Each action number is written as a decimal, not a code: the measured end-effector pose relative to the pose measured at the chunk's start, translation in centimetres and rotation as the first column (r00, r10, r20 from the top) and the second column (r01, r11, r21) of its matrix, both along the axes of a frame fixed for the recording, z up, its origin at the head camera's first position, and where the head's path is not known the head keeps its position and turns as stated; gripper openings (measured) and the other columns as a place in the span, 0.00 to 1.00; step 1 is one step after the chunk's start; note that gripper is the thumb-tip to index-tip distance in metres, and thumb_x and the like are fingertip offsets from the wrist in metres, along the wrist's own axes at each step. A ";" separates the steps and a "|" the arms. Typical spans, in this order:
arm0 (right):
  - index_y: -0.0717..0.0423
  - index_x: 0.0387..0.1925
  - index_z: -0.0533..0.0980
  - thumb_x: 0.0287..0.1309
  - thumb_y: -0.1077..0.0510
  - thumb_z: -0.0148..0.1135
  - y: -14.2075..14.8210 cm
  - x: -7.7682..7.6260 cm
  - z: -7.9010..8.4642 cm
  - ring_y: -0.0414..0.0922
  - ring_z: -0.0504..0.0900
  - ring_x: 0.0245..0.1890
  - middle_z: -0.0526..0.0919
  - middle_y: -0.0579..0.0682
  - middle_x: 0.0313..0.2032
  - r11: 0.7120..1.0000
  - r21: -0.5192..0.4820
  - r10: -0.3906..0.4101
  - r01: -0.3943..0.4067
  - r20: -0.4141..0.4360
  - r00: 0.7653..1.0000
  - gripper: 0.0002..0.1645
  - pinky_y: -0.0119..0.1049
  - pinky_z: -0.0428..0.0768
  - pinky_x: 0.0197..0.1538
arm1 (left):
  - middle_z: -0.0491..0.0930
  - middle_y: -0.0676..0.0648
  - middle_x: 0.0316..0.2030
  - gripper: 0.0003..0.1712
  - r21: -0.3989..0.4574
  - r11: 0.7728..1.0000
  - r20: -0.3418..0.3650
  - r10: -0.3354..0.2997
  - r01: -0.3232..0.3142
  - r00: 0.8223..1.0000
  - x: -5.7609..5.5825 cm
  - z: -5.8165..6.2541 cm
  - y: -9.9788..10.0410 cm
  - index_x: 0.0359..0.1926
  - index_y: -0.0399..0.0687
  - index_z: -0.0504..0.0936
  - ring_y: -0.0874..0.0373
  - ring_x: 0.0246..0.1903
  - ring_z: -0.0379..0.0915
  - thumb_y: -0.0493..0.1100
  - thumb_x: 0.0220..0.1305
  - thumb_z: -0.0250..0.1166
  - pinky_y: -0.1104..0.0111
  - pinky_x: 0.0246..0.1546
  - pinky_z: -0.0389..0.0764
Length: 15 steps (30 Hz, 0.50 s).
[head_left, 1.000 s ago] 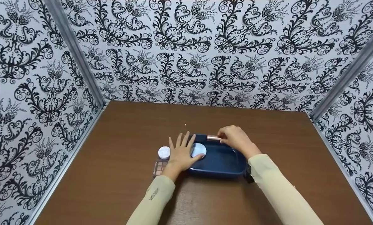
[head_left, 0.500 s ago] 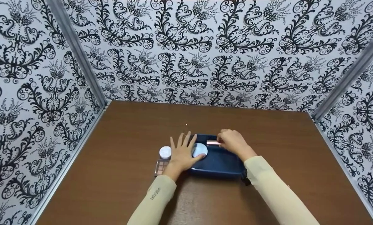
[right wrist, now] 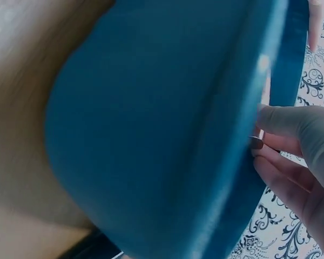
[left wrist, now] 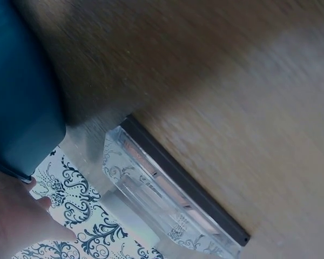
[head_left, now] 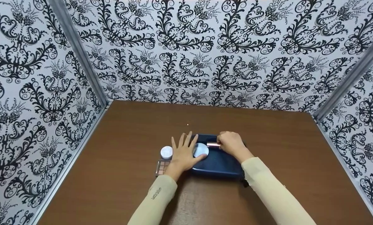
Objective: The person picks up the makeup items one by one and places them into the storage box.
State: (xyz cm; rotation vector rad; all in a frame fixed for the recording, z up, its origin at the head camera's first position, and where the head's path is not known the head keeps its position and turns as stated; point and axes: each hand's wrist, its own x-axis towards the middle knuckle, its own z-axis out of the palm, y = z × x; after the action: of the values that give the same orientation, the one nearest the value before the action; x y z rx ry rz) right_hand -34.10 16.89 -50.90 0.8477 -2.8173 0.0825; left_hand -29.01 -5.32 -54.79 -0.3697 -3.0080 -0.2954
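Observation:
A dark blue tray (head_left: pixel 217 171) sits on the table. My left hand (head_left: pixel 183 154) lies spread across the tray's left end, its thumb over the edge of a pale round disc (head_left: pixel 201 150) inside. Thumb and fingers of my right hand (head_left: pixel 231 142) pinch a shiny rose-gold tube (head_left: pixel 213 144) within the tray, near the far wall. In the right wrist view, the tray's wall (right wrist: pixel 151 118) hides most of the tube, and a metallic end (right wrist: pixel 256 141) shows between the fingertips. Beside my left wrist lies a clear-lidded makeup palette (left wrist: pixel 178 183), partly covered in the head view.
A round white container (head_left: pixel 166 152) stands left of my left hand, just beyond the palette. Some black object (head_left: pixel 245 182) shows by the tray's near right corner, next to the right sleeve. Patterned panels (head_left: pixel 186 62) border the brown table (head_left: pixel 136 125) at the back and sides.
My right hand has come down and slightly nearer with the rose-gold tube, from the tray's far rim into the tray. The left hand keeps its place on the tray.

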 end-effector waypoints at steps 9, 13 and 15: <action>0.54 0.27 0.82 0.44 0.62 0.77 -0.5 0.3 -1.0 0.53 0.84 0.28 0.86 0.51 0.28 0.999 0.018 -0.027 0.029 -0.103 0.994 0.09 0.49 0.83 0.32 | 0.47 0.49 0.80 0.55 -0.009 1.000 0.019 0.002 -0.002 1.000 -0.1 0.1 0.0 0.80 0.65 0.47 0.45 0.79 0.42 0.84 0.58 0.44 0.33 0.72 0.38; 0.54 0.27 0.81 0.50 0.63 0.74 -0.6 0.5 -1.3 0.52 0.84 0.26 0.85 0.52 0.27 1.000 0.021 -0.002 0.005 -0.134 0.991 0.06 0.48 0.83 0.30 | 0.45 0.49 0.80 0.55 -0.011 1.000 0.023 -0.001 0.002 1.000 0.0 -0.1 0.0 0.80 0.66 0.46 0.45 0.79 0.42 0.84 0.58 0.43 0.33 0.72 0.38; 0.54 0.28 0.82 0.53 0.63 0.71 -0.7 0.6 -1.5 0.53 0.83 0.26 0.84 0.53 0.27 1.000 0.031 0.005 -0.001 -0.132 0.991 0.04 0.48 0.83 0.30 | 0.46 0.49 0.80 0.55 -0.002 1.000 0.015 -0.004 0.004 1.000 0.0 -0.2 -0.1 0.80 0.66 0.46 0.44 0.79 0.42 0.84 0.59 0.43 0.33 0.72 0.38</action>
State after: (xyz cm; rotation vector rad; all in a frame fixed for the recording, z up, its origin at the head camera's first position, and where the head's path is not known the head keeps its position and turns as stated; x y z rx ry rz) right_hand -33.53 16.18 -52.37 0.8319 -2.7000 -0.0170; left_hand -29.03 -5.40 -54.98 -0.3754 -3.0227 -0.2965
